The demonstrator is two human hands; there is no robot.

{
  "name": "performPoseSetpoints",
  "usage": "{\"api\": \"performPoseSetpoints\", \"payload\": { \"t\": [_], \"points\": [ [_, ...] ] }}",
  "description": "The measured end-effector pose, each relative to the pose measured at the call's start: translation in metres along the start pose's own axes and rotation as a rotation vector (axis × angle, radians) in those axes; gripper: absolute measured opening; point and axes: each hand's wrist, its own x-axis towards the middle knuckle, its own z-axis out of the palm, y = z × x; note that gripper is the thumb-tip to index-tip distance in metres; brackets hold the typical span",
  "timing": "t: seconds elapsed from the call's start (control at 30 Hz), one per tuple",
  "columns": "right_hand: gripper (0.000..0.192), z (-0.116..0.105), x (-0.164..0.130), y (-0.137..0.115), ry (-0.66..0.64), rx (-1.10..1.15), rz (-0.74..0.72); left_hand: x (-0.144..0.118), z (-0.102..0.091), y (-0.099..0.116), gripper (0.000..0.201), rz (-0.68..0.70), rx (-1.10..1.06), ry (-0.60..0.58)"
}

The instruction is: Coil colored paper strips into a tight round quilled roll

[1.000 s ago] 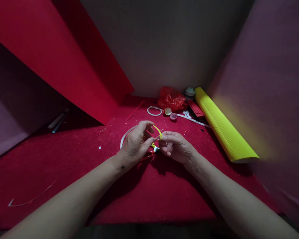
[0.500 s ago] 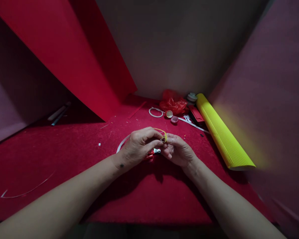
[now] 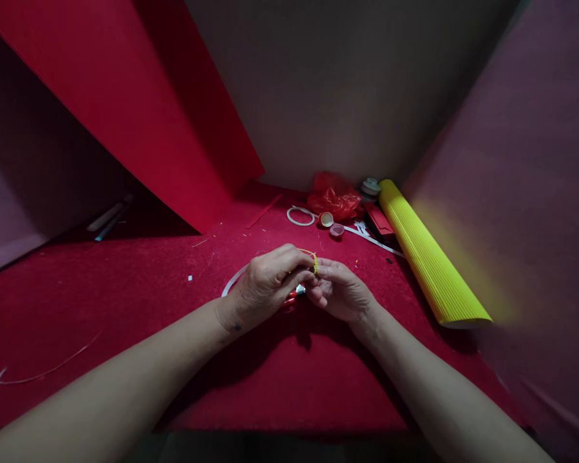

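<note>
My left hand (image 3: 263,283) and right hand (image 3: 340,289): fingertips pinched together on a thin yellow strip (image 3: 311,258), held just above the red table (image 3: 125,302). Beneath my hands: a small red-and-silver object (image 3: 294,294), partly hidden, and a white ring (image 3: 231,283) lying flat. Far side: a smaller white ring (image 3: 300,217), red plastic bag (image 3: 335,199), two small cups (image 3: 330,224). Right: a yellow corrugated roll (image 3: 429,257).

Fingers (image 3: 299,260) hide most of the yellow strip (image 3: 312,257).
</note>
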Motion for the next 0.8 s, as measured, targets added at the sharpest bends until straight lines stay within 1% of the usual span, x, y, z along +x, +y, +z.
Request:
{"api": "performPoseSetpoints", "payload": {
  "t": [0.13,0.27,0.57,0.7,0.8],
  "points": [
    [0.02,-0.001,0.0,0.0014,0.024,-0.003,0.004,-0.0003,0.0001,0.0002,0.008,0.014,0.054,0.008],
    [0.019,-0.0005,-0.001,0.001,0.017,0.0,0.0,-0.0003,-0.0004,0.0007,0.008,0.017,0.094,-0.002],
    [0.017,0.0022,0.0002,-0.0008,0.015,-0.009,-0.004,0.0008,-0.0011,0.001,0.01,0.016,0.121,-0.023],
    [0.015,0.0019,0.0004,-0.0018,0.013,-0.012,-0.023,0.0007,-0.0017,0.0023,0.011,-0.021,0.086,-0.032],
    [0.015,0.0013,-0.0002,-0.0023,0.008,-0.019,-0.01,0.0009,-0.0013,0.0018,0.012,-0.044,0.025,-0.011]
  ]
}}
